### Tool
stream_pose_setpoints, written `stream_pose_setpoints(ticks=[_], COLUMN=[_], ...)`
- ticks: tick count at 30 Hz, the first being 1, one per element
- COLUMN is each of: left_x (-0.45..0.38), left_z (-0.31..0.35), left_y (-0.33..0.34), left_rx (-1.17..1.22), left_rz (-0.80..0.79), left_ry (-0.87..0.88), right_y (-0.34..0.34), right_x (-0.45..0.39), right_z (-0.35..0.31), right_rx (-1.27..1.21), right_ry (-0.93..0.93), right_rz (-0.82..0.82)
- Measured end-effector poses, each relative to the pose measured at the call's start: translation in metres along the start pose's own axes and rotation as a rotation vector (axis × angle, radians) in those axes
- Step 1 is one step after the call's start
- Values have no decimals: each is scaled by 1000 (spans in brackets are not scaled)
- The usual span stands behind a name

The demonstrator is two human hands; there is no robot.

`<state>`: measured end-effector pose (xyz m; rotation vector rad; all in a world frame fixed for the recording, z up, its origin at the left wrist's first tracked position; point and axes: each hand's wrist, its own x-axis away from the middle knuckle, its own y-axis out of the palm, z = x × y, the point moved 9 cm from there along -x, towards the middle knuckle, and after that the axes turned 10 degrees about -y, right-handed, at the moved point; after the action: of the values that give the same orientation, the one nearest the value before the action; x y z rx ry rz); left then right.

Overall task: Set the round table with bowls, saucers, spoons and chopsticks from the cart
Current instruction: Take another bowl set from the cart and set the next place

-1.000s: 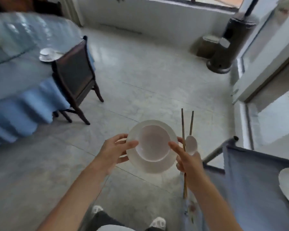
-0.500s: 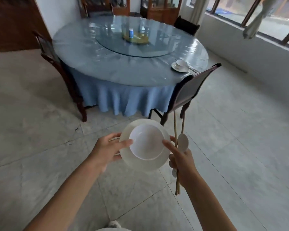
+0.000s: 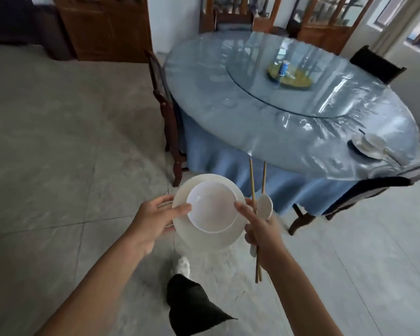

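Bowl on saucer carried between both hands: left hand grip clasps saucer rim; right hand grip pinches chopsticks, spoon, short of round desk.

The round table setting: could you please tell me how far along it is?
Done: one white place setting on the blue-clothed round table. In hand: left hand holds white saucer with white bowl; right hand grips wooden chopsticks and white spoon. Left: remaining seats.

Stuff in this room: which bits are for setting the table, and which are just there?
For the job: bowl on saucer, chopsticks, spoon, round table, the place setting already laid.
Just there: chairs, cabinet, small bottle on the glass turntable.
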<state>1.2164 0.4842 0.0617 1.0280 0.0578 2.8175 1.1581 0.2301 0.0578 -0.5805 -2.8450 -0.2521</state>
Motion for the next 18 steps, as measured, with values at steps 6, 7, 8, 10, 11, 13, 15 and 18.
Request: stream_pose_setpoints(ticks=[6,7,8,10,11,13,15,18], left_x=[-107,-122,-134,-159,-173,-205,-242,-304], left_z=[105,123,140,173,188,217,243,290], left_y=[-70,-85,-98,-122,-133,-155,-178,-210], left_rx=[43,43,41,46,46,51,47,18], left_rz=[57,68,76,70,66,57,48,12], left_ry=[9,8,8,18,21,22,14,15], right_y=[113,133,152,190,207,242,277,323], right_x=[-136,-153,-170,-201,-217,-249,-281,-334], right_z=[-18,-22,-29,-42,-47,-55,-57,-58], right_rx=[-4,4,15,17,22,43,38,21], right_ry=[43,50,56,51,39,24,24,-4], right_rz=[-19,-30,-41,-77,-82,-72,-53,10])
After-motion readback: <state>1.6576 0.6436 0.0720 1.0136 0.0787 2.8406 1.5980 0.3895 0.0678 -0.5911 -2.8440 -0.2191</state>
